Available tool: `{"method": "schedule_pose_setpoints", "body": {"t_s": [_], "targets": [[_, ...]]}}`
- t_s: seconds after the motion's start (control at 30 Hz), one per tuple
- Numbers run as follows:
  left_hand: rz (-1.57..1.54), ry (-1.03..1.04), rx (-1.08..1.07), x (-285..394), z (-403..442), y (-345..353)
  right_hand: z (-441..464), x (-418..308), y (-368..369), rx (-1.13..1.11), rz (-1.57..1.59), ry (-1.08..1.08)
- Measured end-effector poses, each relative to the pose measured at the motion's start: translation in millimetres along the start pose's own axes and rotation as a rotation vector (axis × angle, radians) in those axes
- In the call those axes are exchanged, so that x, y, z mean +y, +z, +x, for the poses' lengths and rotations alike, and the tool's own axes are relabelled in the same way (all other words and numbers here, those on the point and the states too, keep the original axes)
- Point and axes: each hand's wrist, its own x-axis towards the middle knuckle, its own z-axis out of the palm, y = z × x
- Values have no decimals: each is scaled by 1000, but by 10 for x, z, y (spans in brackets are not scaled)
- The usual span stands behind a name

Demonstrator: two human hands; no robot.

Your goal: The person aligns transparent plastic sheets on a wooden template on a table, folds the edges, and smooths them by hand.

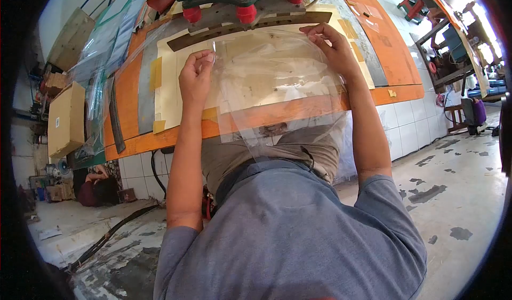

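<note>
A clear plastic sheet (pixel 277 81) stretches between my hands, its lower part hanging over the table's front edge towards my lap. My left hand (pixel 196 76) is closed, pinching the sheet's upper left edge. At the upper right, my right hand (pixel 333 48) pinches its other edge between thumb and fingers. Beneath the sheet lies a cream-coloured board (pixel 170 97), fixed with yellow tape (pixel 155 74). Just beyond the hands, a dark curved metal strip (pixel 205 36) runs below a green machine head with red fittings (pixel 246 14).
The orange table (pixel 386 49) extends to both sides. Clear plastic sheeting (pixel 104 44) is stacked on the left, near a cardboard box (pixel 66 120). Another person (pixel 97 187) is low down at the left. A black cable (pixel 114 230) crosses the floor. Shelving (pixel 450 44) stands at the right.
</note>
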Motion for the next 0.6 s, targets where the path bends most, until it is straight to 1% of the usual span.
{"method": "schedule_pose_setpoints", "body": {"t_s": [0.03,0.1,0.17,0.23,0.3,0.57,0.6], "targets": [[-23,3,-1,-3,1,0,-2,-18,-3,0,0,-1],[-46,6,0,-31,11,2,-10,-59,-17,-21,120,2],[-53,65,30,-84,29,10,3,-43,-34,-26,156,2],[-43,59,31,-89,31,7,12,-10,-53,-31,193,2],[-32,52,31,-96,34,-3,8,17,-55,-10,324,4],[-64,92,69,-305,101,-22,15,-32,-86,0,435,-16],[-64,92,68,-248,86,-20,19,-42,-95,-4,448,-28]]}}
